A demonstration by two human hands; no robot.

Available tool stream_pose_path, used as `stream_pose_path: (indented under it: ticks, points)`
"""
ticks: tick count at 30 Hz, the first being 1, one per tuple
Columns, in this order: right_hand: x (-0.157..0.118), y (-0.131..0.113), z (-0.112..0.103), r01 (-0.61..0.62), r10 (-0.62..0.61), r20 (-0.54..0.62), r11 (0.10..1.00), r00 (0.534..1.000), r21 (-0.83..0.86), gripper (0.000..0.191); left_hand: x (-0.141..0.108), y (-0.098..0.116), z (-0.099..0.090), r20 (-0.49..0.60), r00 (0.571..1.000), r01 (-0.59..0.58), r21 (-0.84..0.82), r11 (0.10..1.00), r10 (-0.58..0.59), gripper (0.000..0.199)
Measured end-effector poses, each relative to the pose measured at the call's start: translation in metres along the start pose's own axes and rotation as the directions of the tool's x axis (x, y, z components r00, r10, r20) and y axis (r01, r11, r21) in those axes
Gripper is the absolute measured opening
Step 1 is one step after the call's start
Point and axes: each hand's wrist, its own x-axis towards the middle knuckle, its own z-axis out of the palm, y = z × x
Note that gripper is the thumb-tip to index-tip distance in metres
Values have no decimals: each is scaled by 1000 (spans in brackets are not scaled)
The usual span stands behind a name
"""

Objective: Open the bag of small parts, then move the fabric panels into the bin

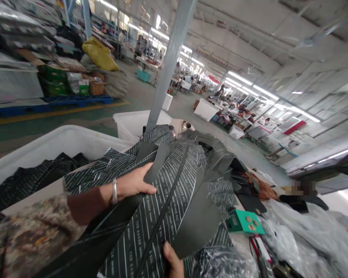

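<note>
Printed garment piece, dark green-black fabric with rows of white lettering and stripes (174,181): lies on the heap of similar cloth in front of the person, centre of view. Long axis runs from the bottom edge, just left of centre, up and slightly right, away from the person; far end points toward the grey metal post (170,61). A narrow plain dark band (169,197) follows the same axis down its middle.

Left hand (135,180): enters from the left, silver-coloured bracelet (114,191) at the wrist. Thumb lies on the print, pointing across the long axis; thumb and index finger spread in a V, fingertips partly hidden by a plain grey-green flap. Whether cloth is pinched: cannot tell.

Right hand (174,262): only the thumb side shows, at the bottom edge. Thumb rests on the print near its right border; fingers hidden, grip cannot be told.

Surroundings: plain grey-green fabric panel (198,216) along the right side of the print; white plastic bin (72,139) to the left, dark printed cloth inside; green box (245,222) to the right, beside clear plastic wrapping (295,231).
</note>
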Motion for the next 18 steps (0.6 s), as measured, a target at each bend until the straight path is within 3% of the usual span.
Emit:
stream_pose_path:
  ticks: [3, 6, 10, 13, 16, 18]
  points:
    - [-7, 16, 14, -68, 61, 35, 964, 998, 257, 49, 3, 13, -17, -2, 1000, 23, 135, 991, -23, 98]
    - [5, 13, 7, -53, 57, -6, 969, 998, 241, 49, 1, -8, -34, -86, 995, 73, 288, 955, -51, 97]
    - [42, -11, -19, 89, -62, -167, 984, 984, 157, 51, -2, -52, -54, -180, 984, 75, 403, 912, -1, 89]
    - [67, -32, -27, 166, -137, -214, 979, 967, 121, 60, -3, -71, -61, -199, 975, 8, 472, 882, 98, 86]
    - [82, -58, -14, 248, -227, -204, 965, 952, 84, 72, -4, -80, -67, -188, 967, -48, 532, 845, 173, 79]
    - [84, -80, 5, 325, -314, -128, 943, 941, 70, 73, -3, -88, -75, -182, 956, -47, 678, 733, 229, 73]
